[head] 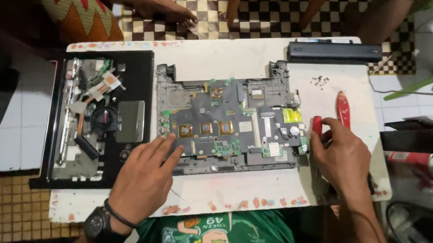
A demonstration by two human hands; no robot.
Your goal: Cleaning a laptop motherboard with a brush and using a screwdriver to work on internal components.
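- While the left hand point(145, 177) lies flat, fingers spread and holding nothing, its fingertips rest on the lower left edge of the laptop motherboard point(228, 120).
- Motherboard: grey-blue board lying flat at the middle of the white table point(227, 59); gold-coloured chip pads in a row near its centre, a yellow-green patch toward its right end.
- Right hand point(339, 157) is at the board's right edge, fingers curled around the red handle of a screwdriver point(317, 125); the tip is hidden, so I cannot tell what it touches.
- A second red-handled tool point(342, 108) lies on the table just beyond the right hand, apart from it.
- Small dark screws point(320, 81) lie scattered on the table above that tool.
- Black laptop base point(96, 119) sits just left of the board, opened up, with a round fan and copper heat pipe showing; the left hand's wrist side is beside its lower right corner.
- Long black battery pack point(333, 52) lies at the far edge of the table.
- Left wrist carries a black watch point(96, 224) and a thin band.
- Another person's hand point(165, 7) rests on the checkered floor point(271, 2) past the table's far edge, well apart from the work.
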